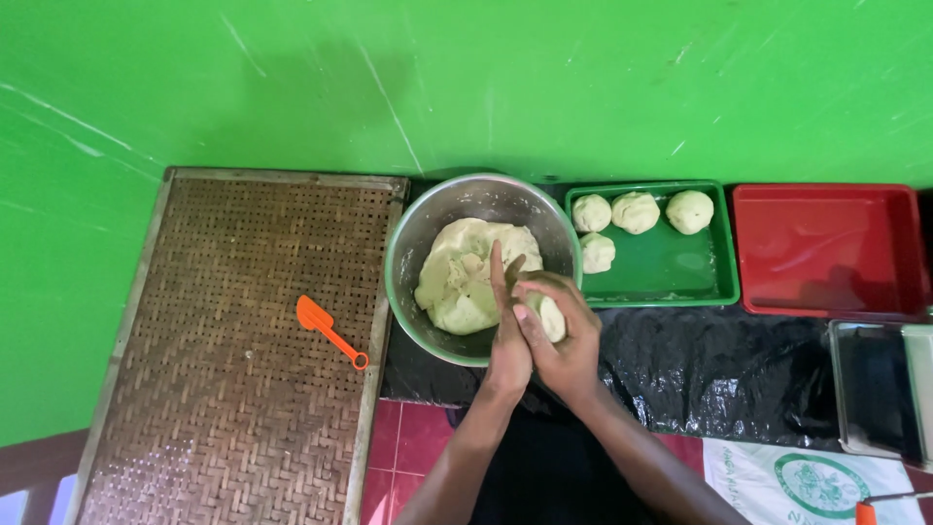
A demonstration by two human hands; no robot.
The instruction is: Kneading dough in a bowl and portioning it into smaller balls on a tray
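A steel bowl (418,233) holds a big mass of pale dough (465,272). Over the bowl's near right rim, my left hand (507,335) and my right hand (564,335) press together around a small piece of dough (551,316), which shows between the palms. The left hand's fingers point up, flat against the piece; the right hand cups it from the right. Right of the bowl, a green tray (680,272) carries several rounded dough balls (637,211) along its far and left side.
A large woven bamboo tray (224,408) lies at the left with an orange plastic scraper (328,329) on it. A red tray (826,248) sits right of the green one, a metal tray (875,389) at the right edge. Black plastic sheet (700,365) covers the surface.
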